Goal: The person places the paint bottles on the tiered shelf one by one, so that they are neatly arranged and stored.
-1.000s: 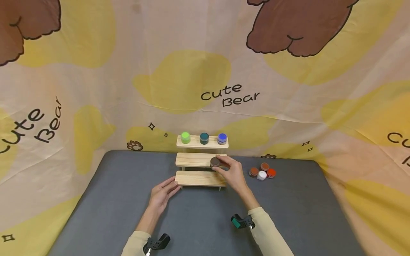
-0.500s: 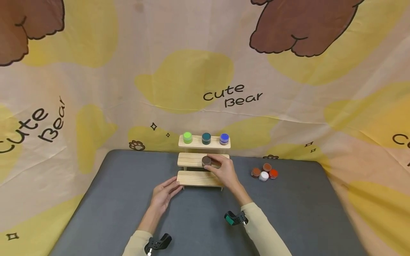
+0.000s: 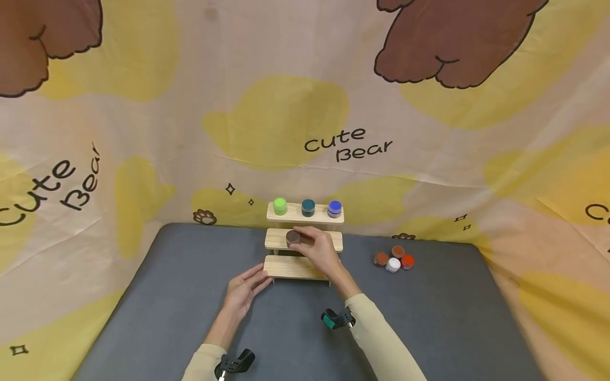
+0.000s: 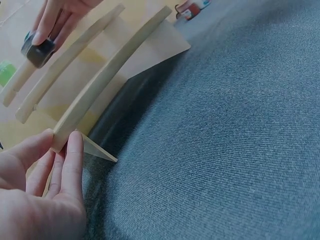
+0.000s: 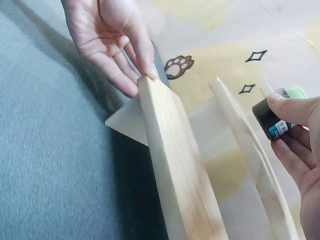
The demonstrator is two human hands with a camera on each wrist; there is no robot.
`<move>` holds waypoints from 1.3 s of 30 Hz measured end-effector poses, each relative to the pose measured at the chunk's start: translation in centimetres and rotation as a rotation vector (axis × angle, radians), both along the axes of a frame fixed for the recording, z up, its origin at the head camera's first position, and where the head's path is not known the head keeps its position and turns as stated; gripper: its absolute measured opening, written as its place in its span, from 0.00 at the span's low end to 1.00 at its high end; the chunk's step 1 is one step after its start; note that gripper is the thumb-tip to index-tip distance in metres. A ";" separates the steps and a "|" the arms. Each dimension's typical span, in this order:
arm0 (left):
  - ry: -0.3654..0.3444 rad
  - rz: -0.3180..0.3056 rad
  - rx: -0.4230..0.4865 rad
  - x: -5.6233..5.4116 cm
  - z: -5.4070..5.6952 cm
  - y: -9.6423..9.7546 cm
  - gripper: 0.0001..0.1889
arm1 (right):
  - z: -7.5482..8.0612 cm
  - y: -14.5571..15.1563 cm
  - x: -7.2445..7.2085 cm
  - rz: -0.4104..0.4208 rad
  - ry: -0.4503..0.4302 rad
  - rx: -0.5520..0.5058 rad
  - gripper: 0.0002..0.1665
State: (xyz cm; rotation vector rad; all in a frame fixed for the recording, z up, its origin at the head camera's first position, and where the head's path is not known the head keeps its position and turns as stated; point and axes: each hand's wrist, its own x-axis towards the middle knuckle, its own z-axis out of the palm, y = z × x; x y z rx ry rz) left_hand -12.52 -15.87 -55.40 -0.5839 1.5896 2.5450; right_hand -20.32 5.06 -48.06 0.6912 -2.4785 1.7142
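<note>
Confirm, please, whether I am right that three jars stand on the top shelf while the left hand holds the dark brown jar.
Only the side is wrong: the head view shows the right hand holding the dark brown jar; three jars do stand on the top shelf.

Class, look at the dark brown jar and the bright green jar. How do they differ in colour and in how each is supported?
Colour: the dark brown jar is nearly black, while the green jar is vivid lime.
Support: the dark brown jar is pinched in the right hand; the green jar stands on the top shelf, with no hand on it.
Shared: both are small, round jars.
</note>
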 end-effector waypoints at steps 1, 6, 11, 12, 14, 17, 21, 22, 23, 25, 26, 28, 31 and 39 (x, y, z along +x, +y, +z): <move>-0.003 0.001 0.002 0.0 0.0 0.0 0.24 | 0.0 -0.2 -0.1 0.003 -0.006 -0.002 0.27; -0.009 -0.001 0.008 -0.1 0.1 0.0 0.24 | -0.3 -1.0 -0.4 0.004 -0.032 -0.027 0.27; -0.013 -0.001 -0.004 -0.1 0.0 0.0 0.24 | -0.6 -1.8 -0.6 0.011 -0.042 -0.062 0.27; -0.010 -0.002 -0.008 -0.1 -0.1 -0.1 0.24 | -0.6 -2.0 -0.6 0.010 -0.032 -0.056 0.27; -0.008 -0.003 -0.008 -0.1 -0.2 -0.1 0.24 | -0.6 -2.4 -0.7 0.011 -0.029 -0.053 0.27; -0.004 0.000 -0.007 0.0 -0.3 -0.1 0.23 | -0.3 -3.2 -1.0 0.023 -0.023 -0.041 0.28; -0.004 0.002 -0.012 0.0 -0.3 -0.1 0.23 | 0.4 -4.1 -1.1 0.024 -0.029 -0.028 0.28; -0.004 0.001 -0.015 0.0 -0.3 -0.1 0.23 | 0.5 -4.2 -1.1 0.019 -0.037 -0.026 0.28; -0.005 -0.001 -0.016 -0.1 -0.3 -0.1 0.23 | 0.6 -4.2 -1.1 0.014 -0.044 -0.025 0.27; -0.006 -0.005 -0.018 -0.1 -0.3 -0.1 0.24 | 0.5 -4.3 -1.1 0.014 -0.061 -0.033 0.27; -0.005 -0.007 -0.020 -0.1 -0.3 -0.1 0.24 | 0.5 -4.2 -1.1 0.015 -0.072 -0.034 0.28; -0.005 -0.001 -0.015 -0.2 -0.3 -0.1 0.24 | 0.2 -4.2 -1.2 0.018 -0.086 -0.036 0.28; -0.003 0.001 -0.010 -0.2 -0.4 -0.1 0.23 | -0.2 -4.1 -1.2 0.008 -0.100 -0.030 0.27; -0.005 0.007 -0.011 -0.2 -0.4 0.0 0.24 | -0.7 -4.1 -1.2 0.007 -0.091 -0.042 0.27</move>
